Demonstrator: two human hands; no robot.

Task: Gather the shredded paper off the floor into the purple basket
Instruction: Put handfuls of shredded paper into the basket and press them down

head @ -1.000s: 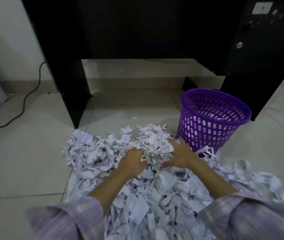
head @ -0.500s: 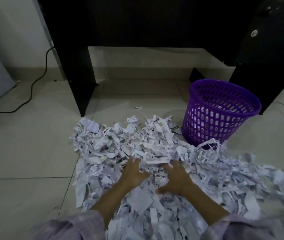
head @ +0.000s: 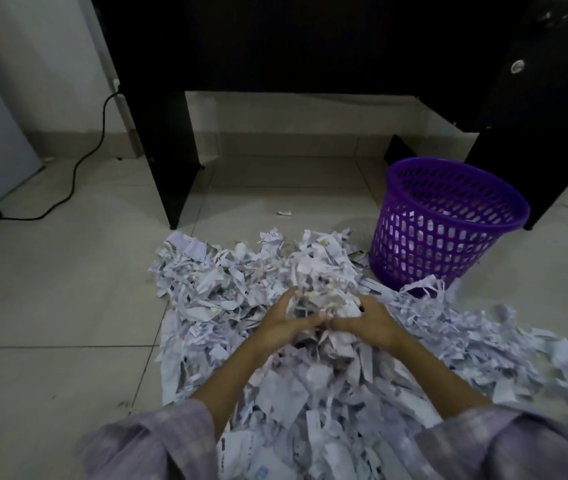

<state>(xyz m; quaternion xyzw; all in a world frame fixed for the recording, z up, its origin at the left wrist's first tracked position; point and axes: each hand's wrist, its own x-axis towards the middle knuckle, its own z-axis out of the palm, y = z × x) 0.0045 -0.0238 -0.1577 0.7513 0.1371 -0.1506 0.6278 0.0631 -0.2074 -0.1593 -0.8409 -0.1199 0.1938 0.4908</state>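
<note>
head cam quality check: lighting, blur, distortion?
Head view: dim, cool light; the dark desk is nearly black, without detail. Wide-angle bending shows at the edges. Sleeves and shredded paper at the bottom are soft; the purple basket is sharp. No glare.

The shredded paper (head: 310,375) is white with a faint lilac tint, and some scraps carry tiny dark print marks. The basket (head: 448,223) is bright purple plastic with a grid of small oblong holes all over its wall, pale bits showing through them. Sleeves (head: 157,441) are a washed-out lavender check. The floor (head: 50,306) is off-white glossy tile with thin grey grout lines. The desk (head: 310,39) is plain black, the cable (head: 95,154) at the floor's far left edge is black too, and the wall (head: 33,64) is white.
</note>
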